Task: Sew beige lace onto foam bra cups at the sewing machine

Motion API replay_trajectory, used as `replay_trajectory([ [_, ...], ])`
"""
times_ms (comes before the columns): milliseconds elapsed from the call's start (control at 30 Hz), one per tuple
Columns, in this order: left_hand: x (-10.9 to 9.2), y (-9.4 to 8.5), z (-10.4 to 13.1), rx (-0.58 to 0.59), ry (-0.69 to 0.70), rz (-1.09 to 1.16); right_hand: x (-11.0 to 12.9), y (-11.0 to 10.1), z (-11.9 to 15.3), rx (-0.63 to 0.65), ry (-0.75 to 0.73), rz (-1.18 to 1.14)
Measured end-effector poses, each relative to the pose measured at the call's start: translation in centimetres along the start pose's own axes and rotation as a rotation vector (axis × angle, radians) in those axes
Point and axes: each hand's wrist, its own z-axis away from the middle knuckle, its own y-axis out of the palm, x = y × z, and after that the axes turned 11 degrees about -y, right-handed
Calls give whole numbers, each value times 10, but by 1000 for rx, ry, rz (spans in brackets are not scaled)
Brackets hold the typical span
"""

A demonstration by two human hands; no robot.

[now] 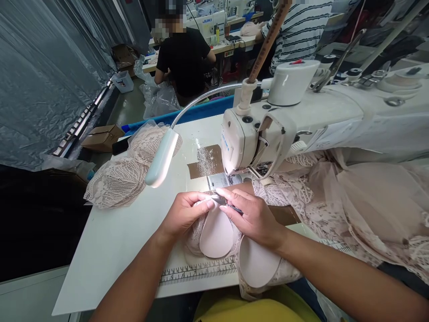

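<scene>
In front of the sewing machine's needle area, my left hand (190, 210) pinches the upper edge of a pale pink lace bra piece. A smooth teardrop-shaped cup pad (217, 232) lies on that piece, below my fingers. My right hand (251, 213) is closed around small dark thread snips (223, 201), whose tips meet the fabric edge by my left fingertips. Under my right wrist rests a second cup pad (257, 261), near the table's front edge. The exact contact of the blades is too small to make out.
The white sewing machine (241, 138) stands just beyond my hands, with a lamp (162, 158) on a bent neck at left. Lace cups (117, 181) are piled on the table's left; lace fabric (378, 192) heaps at right. Two people sit at the back.
</scene>
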Motion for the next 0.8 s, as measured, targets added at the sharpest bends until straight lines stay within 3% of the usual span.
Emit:
replay_trajectory([
  [300,0,1,0,-21,18,12,-1,0,0,-13,-22,-7],
  [467,2,3,-2,38,23,25,2,-2,0,-43,-160,-66],
  [667,0,1,0,-40,15,-2,-1,-1,1,9,-19,-9],
  [800,0,0,1,-57,19,-18,-2,-1,1,21,-4,-9],
])
